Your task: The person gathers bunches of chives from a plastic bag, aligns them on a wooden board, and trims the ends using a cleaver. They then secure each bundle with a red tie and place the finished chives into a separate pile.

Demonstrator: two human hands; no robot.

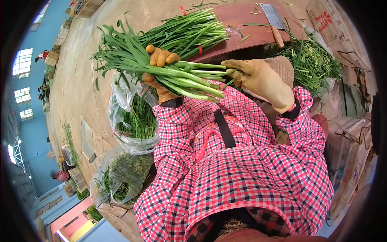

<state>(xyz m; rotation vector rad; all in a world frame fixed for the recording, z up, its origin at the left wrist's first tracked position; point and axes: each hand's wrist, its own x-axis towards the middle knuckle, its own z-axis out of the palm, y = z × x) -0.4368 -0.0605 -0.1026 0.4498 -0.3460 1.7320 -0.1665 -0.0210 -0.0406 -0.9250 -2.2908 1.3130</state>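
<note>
Smock (242, 173): pink, black and white check, worn, nearest the camera. Bunch of green stalks (189, 76): held above the lap, the left hand (161, 58) clamped around it, the right hand (262, 76) pinching at its pale ends. Clear bags (139, 147), 2, holding greens, stood at the left. Tabletop (250, 34), reddish-brown, lay ahead, bearing a pile of stalks (193, 32), 1 cleaver (273, 17) and loose scraps. Heap of greens (312, 62): beside it, at the right. Beyond: a tan floor (76, 80), a blue wall (34, 149) with bright windows (23, 63), and a distant person (63, 175).

Obscured: the left palm lay behind stalks; which stalks the right fingertips gripped could not be told exactly. The dark lens border cut off the room's edges; far figures were too small to make out.

Materials: smooth tan gloves; long, flat, leafy blades narrowing to round, whitish stems; wrinkled, translucent plastic; a broad metal blade with a wooden handle.
</note>
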